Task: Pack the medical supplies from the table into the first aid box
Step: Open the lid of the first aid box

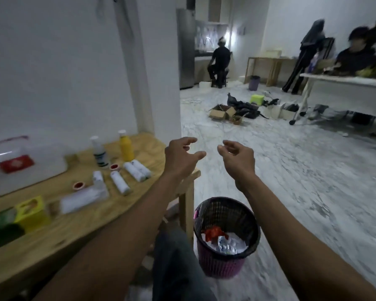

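Supplies lie spread over the wooden counter (78, 224), all of them to the left of both sets of fingers and none touched. Closest to the left fingers (192, 140) sit the white bandage rolls (137, 170), a pair side by side and one more (120, 183) just beyond; these look soft and light, and I judge a gentle squeeze across the middle will hold them without crushing. Behind them stand a yellow bottle (126, 148) and a white spray bottle (99, 154), both upright, likely smooth plastic and heavier if filled, best taken around the body below the cap. Two small red-centred tape rolls (113, 167) would need a fingertip pinch. Further left, blurred, are a flat white packet (83, 198) and a yellow box (32, 210). The translucent first aid box (26, 168), with its lid down as far as I can tell, stands farthest from the fingers, at the counter's back edge.

Both arms reach forward off the counter's end, over the floor and a wastebasket (226, 237). The left hand (180, 157) and right hand (237, 158) hang palm-down, wrists slightly raised, fingers (230, 144) loosely curled and spread, gripping nothing.
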Action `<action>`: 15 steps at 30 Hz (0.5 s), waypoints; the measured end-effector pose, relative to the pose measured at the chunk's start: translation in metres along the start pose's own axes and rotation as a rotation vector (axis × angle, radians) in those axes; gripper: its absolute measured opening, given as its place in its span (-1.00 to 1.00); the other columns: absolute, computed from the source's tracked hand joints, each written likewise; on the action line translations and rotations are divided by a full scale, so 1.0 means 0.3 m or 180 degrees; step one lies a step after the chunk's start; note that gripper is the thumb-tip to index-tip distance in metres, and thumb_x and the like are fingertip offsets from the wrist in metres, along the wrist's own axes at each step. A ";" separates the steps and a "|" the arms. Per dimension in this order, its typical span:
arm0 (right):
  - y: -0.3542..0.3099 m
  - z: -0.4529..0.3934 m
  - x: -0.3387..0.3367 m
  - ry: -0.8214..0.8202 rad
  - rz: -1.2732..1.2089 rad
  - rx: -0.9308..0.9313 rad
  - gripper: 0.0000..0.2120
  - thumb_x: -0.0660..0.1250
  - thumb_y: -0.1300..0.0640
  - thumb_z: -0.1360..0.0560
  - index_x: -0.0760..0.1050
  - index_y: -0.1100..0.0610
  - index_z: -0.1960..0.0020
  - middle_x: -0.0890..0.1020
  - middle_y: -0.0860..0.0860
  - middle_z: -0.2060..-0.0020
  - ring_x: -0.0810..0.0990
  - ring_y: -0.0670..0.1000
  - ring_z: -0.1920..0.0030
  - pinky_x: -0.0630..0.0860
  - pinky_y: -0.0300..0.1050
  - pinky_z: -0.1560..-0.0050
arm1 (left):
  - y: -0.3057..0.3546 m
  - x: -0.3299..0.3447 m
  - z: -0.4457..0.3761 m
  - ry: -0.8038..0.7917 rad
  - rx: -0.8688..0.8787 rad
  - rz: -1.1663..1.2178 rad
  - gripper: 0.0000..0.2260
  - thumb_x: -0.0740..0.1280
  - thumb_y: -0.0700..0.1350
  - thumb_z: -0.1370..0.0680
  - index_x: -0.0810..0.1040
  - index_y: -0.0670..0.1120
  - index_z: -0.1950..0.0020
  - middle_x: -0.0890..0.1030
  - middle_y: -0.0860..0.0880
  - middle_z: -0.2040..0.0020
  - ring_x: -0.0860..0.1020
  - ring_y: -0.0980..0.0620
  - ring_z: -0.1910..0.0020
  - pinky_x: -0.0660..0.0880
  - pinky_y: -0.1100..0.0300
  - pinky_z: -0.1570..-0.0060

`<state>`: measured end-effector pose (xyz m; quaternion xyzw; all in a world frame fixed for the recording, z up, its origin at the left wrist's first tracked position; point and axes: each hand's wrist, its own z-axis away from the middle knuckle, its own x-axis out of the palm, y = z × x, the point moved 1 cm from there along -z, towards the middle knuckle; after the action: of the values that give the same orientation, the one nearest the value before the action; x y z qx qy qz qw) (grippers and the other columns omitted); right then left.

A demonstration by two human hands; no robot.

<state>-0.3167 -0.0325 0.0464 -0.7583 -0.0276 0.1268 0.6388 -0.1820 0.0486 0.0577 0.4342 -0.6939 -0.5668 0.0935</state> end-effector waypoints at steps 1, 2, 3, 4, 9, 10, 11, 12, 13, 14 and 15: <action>-0.025 0.022 0.029 -0.0099 -0.0016 -0.0063 -0.67 0.43 0.03 -0.49 0.57 0.05 -0.25 0.65 0.02 -0.12 0.59 -0.06 -0.04 0.57 -0.01 -0.15 | 0.000 -0.049 0.009 0.0089 0.0004 -0.0014 -0.56 0.57 -0.06 -0.37 0.62 -0.03 -0.23 0.63 0.02 -0.22 0.59 0.08 -0.09 0.53 0.22 -0.02; -0.048 0.043 0.059 -0.0208 -0.0046 -0.0123 -0.68 0.43 0.04 -0.49 0.58 0.05 -0.23 0.65 0.01 -0.10 0.60 -0.07 -0.03 0.58 0.01 -0.15 | -0.002 -0.097 0.018 0.0172 0.0003 -0.0022 -0.57 0.57 -0.06 -0.37 0.62 -0.02 -0.22 0.63 0.03 -0.21 0.59 0.10 -0.06 0.53 0.23 -0.02; -0.069 0.063 0.090 -0.0330 -0.0084 -0.0178 -0.69 0.44 0.04 -0.49 0.59 0.04 -0.22 0.66 -0.01 -0.06 0.61 -0.09 -0.01 0.59 0.02 -0.15 | -0.005 -0.145 0.029 0.0259 0.0002 -0.0041 -0.57 0.57 -0.06 -0.37 0.62 -0.02 -0.22 0.64 0.03 -0.20 0.58 0.10 -0.05 0.53 0.22 -0.03; -0.087 0.082 0.123 -0.0463 -0.0124 -0.0218 -0.70 0.44 0.05 -0.48 0.60 0.04 -0.20 0.67 -0.02 -0.04 0.62 -0.09 -0.01 0.59 0.03 -0.14 | -0.009 -0.193 0.042 0.0349 -0.0011 -0.0069 -0.58 0.56 -0.06 -0.37 0.62 -0.02 -0.22 0.64 0.03 -0.19 0.59 0.10 -0.06 0.54 0.20 -0.04; -0.162 0.187 0.299 -0.1137 -0.0193 -0.0464 -0.76 0.44 0.03 -0.47 0.63 0.01 -0.13 0.69 -0.06 0.02 0.64 -0.09 0.00 0.60 0.05 -0.13 | -0.039 -0.423 0.125 0.0785 -0.0150 -0.0158 -0.61 0.54 -0.07 -0.40 0.64 -0.06 -0.21 0.66 0.05 -0.11 0.61 0.09 -0.06 0.55 0.18 -0.05; -0.171 0.208 0.332 -0.1245 -0.0211 -0.0530 -0.77 0.43 0.02 -0.48 0.64 0.02 -0.12 0.69 -0.05 0.03 0.65 -0.09 0.00 0.60 0.05 -0.13 | -0.046 -0.463 0.147 0.0893 -0.0187 -0.0174 -0.62 0.54 -0.08 -0.40 0.64 -0.06 -0.20 0.66 0.05 -0.09 0.61 0.11 -0.05 0.55 0.19 -0.05; -0.181 0.234 0.375 -0.1373 -0.0244 -0.0576 -0.78 0.42 0.02 -0.48 0.65 0.03 -0.10 0.70 -0.04 0.05 0.65 -0.08 0.01 0.59 0.06 -0.13 | -0.056 -0.511 0.171 0.1029 -0.0230 -0.0189 -0.63 0.54 -0.08 -0.40 0.65 -0.06 -0.19 0.67 0.05 -0.07 0.62 0.11 -0.03 0.56 0.19 -0.04; -0.186 0.255 0.406 -0.1463 -0.0297 -0.0590 -0.79 0.42 0.02 -0.49 0.66 0.04 -0.08 0.71 -0.04 0.06 0.66 -0.06 0.01 0.59 0.08 -0.13 | -0.065 -0.548 0.192 0.1118 -0.0269 -0.0189 -0.64 0.54 -0.09 -0.40 0.65 -0.06 -0.18 0.68 0.04 -0.06 0.63 0.12 -0.02 0.57 0.21 -0.02; -0.188 0.272 0.434 -0.1547 -0.0368 -0.0578 -0.81 0.41 0.01 -0.50 0.67 0.05 -0.06 0.71 -0.05 0.07 0.66 -0.05 0.02 0.59 0.10 -0.12 | -0.074 -0.579 0.210 0.1190 -0.0311 -0.0183 -0.65 0.54 -0.11 -0.40 0.66 -0.06 -0.17 0.69 0.03 -0.04 0.64 0.12 0.00 0.58 0.24 0.01; -0.195 0.293 0.475 -0.1676 -0.0461 -0.0536 -0.84 0.40 0.01 -0.50 0.67 0.04 -0.02 0.71 -0.05 0.09 0.66 -0.04 0.02 0.59 0.14 -0.11 | -0.089 -0.623 0.233 0.1304 -0.0367 -0.0190 -0.67 0.54 -0.12 -0.40 0.65 -0.06 -0.16 0.69 0.03 -0.03 0.64 0.14 0.02 0.57 0.29 0.05; -0.199 0.313 0.515 -0.1796 -0.0551 -0.0467 -0.88 0.39 0.01 -0.51 0.67 0.02 0.02 0.71 -0.04 0.10 0.67 -0.02 0.02 0.59 0.16 -0.10 | -0.105 -0.664 0.255 0.1415 -0.0442 -0.0161 -0.68 0.54 -0.14 -0.41 0.65 -0.06 -0.15 0.69 0.03 -0.02 0.64 0.14 0.03 0.56 0.32 0.10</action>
<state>-0.1817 0.1001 0.0662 -0.7321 -0.2776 0.2752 0.5579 -0.0934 0.2445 0.0767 0.5581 -0.6045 -0.5059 0.2594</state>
